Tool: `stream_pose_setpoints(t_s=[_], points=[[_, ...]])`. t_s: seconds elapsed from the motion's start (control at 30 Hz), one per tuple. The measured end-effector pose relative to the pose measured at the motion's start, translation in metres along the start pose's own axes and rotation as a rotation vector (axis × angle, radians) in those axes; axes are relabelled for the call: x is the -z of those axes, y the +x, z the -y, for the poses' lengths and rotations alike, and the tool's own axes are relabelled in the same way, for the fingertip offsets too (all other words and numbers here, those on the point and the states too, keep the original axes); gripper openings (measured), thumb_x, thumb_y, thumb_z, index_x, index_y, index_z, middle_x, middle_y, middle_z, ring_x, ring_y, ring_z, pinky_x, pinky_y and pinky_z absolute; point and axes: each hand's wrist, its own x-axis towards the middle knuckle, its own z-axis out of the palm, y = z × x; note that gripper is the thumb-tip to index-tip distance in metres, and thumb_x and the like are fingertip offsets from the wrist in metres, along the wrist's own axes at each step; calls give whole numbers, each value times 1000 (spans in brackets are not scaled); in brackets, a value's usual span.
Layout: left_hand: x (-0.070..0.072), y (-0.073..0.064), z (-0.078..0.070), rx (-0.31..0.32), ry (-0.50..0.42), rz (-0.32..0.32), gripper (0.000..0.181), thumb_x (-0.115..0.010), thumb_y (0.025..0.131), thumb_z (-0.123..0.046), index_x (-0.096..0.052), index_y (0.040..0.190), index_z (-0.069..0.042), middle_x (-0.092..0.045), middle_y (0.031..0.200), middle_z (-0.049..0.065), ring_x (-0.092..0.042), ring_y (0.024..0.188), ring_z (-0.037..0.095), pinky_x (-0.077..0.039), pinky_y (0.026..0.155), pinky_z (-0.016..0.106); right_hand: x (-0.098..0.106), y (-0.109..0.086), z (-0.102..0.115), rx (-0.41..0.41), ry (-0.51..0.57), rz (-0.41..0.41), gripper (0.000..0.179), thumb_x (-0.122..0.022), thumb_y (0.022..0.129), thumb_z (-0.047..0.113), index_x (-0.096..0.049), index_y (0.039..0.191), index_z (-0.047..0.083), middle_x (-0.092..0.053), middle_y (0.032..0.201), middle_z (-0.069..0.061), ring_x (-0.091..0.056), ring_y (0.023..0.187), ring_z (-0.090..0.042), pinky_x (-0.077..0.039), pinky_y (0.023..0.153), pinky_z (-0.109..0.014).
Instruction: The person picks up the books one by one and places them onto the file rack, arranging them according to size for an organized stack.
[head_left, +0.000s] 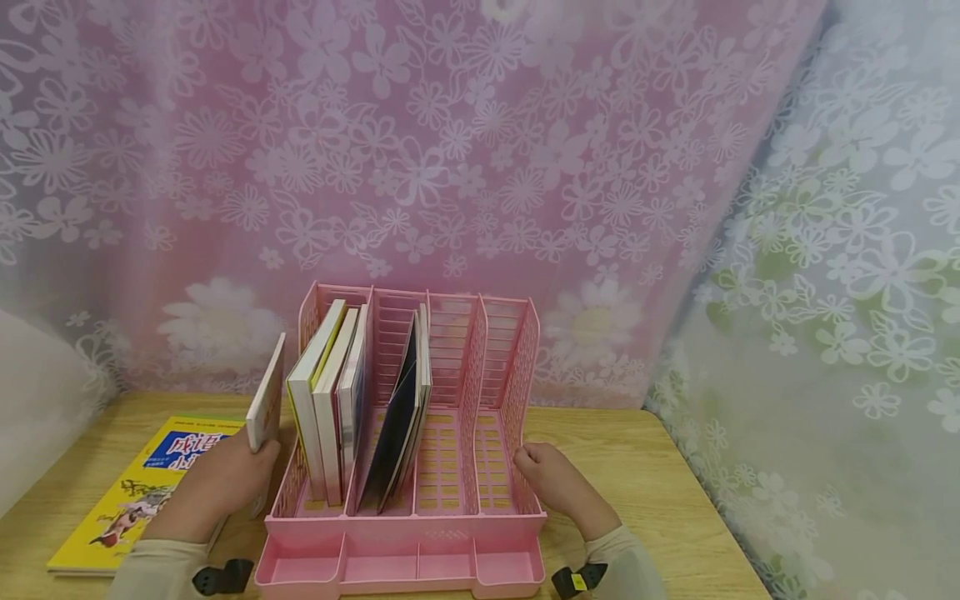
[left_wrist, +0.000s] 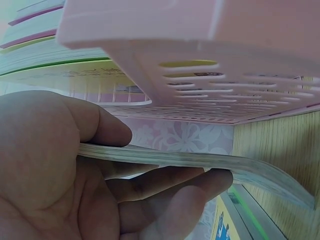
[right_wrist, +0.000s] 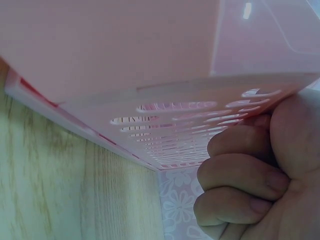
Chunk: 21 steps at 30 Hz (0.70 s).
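My left hand (head_left: 228,475) grips a thin book (head_left: 266,400) upright, just left of the pink book rack (head_left: 405,527). In the left wrist view the thumb lies on one side of the book (left_wrist: 200,160) and the fingers on the other; its far end bends. On the rack's right side wall, my right hand (head_left: 551,477) pinches the edge, its other fingers curled against the outside (right_wrist: 235,172). Several thick books (head_left: 327,400) stand in the rack's leftmost slot. Thin dark-covered books (head_left: 397,425) lean in the slot beside them.
A yellow book (head_left: 112,525) lies flat on the wooden table (head_left: 637,442), left of the rack and partly behind my left forearm. Small open compartments (head_left: 382,567) run along the rack's front. Flowered curtain (head_left: 450,167) hangs behind, with pale flowered cloth (head_left: 847,333) at the right.
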Motion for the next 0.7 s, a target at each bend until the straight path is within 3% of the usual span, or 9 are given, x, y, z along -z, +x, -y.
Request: stream_pose_setpoints(t_s=[0.7], points=[[-2,1,2,1,-7,21,66,-39,108,-37,-33,152,12,-51,138,42,-55,119,62,-47,89,73,-1,1,-2,-8,2,-1,39,-43,107,20,-46,69,12,-38,63,3,-35,58,-13,-33,55,-27]])
